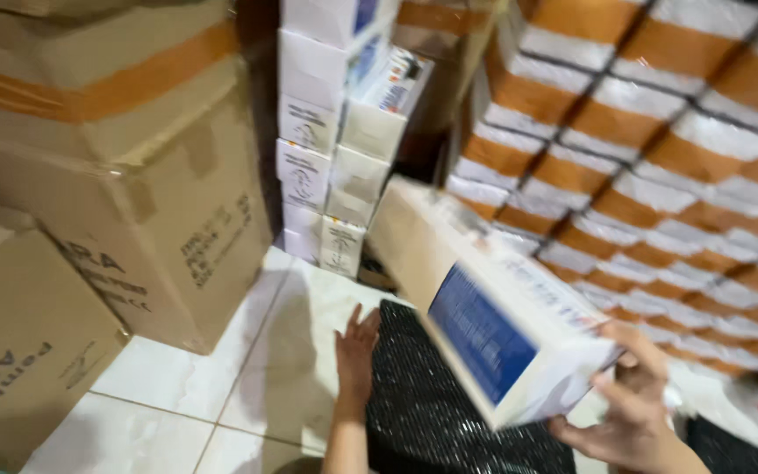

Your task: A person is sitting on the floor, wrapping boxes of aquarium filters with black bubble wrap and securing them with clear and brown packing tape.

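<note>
My right hand (633,404) grips the near end of a long white box (475,298) with a blue panel on its side. The box tilts away toward the back, above a black speckled cloth (432,412) on the floor. My left hand (357,351) lies flat with fingers spread at the cloth's left edge, touching the white floor tiles (186,386). It holds nothing. The picture is blurred by motion.
Large brown cartons (133,175) taped in orange stand at the left. A column of small white boxes (326,149) rises at the back centre. A wall of orange-and-white boxes (660,158) fills the right side.
</note>
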